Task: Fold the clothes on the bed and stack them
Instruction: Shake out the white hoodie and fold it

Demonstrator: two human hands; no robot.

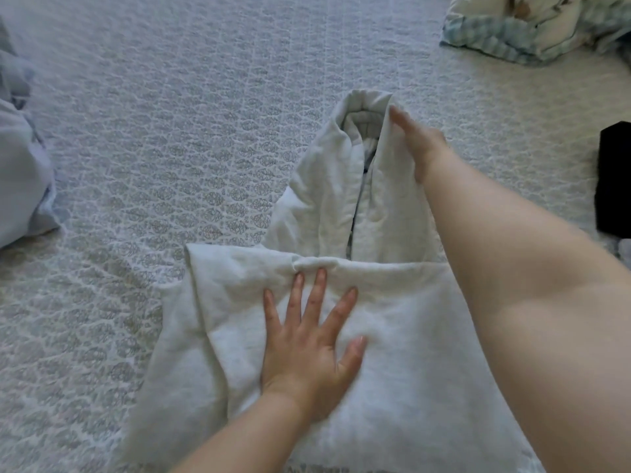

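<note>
Lying flat on the bed (170,114), a white hoodie (392,353) is being folded near the bottom middle of the view. Its body is already folded into a neat block, with one side flap laid over the top. The left hand (307,343) is spread wide on that block, with straight fingers (319,285) pressed down near the top edge. Nothing is gripped by it; it looks as if the cloth is being held still so it cannot slide or pop open. The hood (341,165) sticks out past the block, away from the person. The right hand (416,145) is reached out to the hood's right edge. Its fingers look mostly straight and laid against the cloth, but this part is blurred, so it cannot be told if the edge is pinched or only touched. The hood is probably being lined up so it can be folded down onto the block. No boxes or baskets are seen, so nothing is kept inside anything. A pale blue heap of cloth (20,165) is seen at the left edge, well apart from the hoodie. A patterned bundle (532,25) lies at the top right, and something black (614,179) lies at the right edge. No finished stack can be told for sure.
</note>
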